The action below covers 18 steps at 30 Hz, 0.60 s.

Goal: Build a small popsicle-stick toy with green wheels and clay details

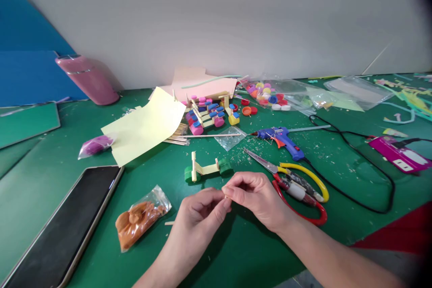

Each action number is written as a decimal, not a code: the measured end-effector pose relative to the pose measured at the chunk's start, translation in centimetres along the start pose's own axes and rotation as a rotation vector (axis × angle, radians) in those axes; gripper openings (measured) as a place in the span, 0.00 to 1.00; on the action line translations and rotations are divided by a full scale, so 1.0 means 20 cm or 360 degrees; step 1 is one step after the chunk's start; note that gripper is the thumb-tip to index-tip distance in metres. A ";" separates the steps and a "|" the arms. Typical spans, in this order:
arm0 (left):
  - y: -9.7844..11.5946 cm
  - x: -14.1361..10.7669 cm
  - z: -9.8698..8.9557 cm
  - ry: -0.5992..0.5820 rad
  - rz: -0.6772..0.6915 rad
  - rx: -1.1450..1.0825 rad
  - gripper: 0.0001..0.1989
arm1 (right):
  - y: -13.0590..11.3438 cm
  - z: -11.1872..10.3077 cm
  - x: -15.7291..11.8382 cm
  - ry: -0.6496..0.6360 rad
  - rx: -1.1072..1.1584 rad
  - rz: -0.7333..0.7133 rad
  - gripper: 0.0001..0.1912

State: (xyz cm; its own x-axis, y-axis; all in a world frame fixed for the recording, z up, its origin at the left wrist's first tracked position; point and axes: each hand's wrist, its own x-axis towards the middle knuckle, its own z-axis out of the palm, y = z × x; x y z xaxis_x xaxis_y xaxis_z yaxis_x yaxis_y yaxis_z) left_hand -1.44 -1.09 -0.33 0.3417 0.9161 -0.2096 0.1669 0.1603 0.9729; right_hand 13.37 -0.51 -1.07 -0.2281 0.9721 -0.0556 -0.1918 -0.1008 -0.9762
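Head view: left hand [199, 216] and right hand [254, 194] pinch tight, on what I can't tell — light pressure suits

Two hands [202, 215], one green-wheeled frame [209, 169] – one glue gun [282, 140], one phone [65, 231]

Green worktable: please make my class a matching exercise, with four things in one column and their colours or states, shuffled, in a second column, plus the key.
Things:
1. Glue gun
2. Scissors
3. Wheeled frame just beyond the left hand and right hand
4. Phone

Descriptions:
A. Flat, with a dark screen
B. Mainly blue
C. Cream and green
D. Red and yellow handles

Pairs: 1-B, 2-D, 3-C, 4-A
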 end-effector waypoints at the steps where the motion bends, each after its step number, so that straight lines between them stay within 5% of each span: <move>1: 0.00 0.00 0.00 0.0014 0.0025 0.0032 0.10 | 0.00 0.00 0.00 0.0004 -0.0040 -0.0030 0.09; 18: 0.00 -0.01 0.01 0.0047 0.0176 0.0048 0.07 | -0.01 0.00 -0.04 0.0065 -0.0680 -0.0427 0.05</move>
State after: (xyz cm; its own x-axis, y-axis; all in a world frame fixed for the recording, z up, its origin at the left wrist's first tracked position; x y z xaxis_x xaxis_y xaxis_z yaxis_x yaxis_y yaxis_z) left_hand -1.40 -1.27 -0.30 0.3319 0.9382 -0.0979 0.1576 0.0472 0.9864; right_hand 13.66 -1.18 -0.80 -0.1850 0.9603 0.2090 0.1714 0.2409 -0.9553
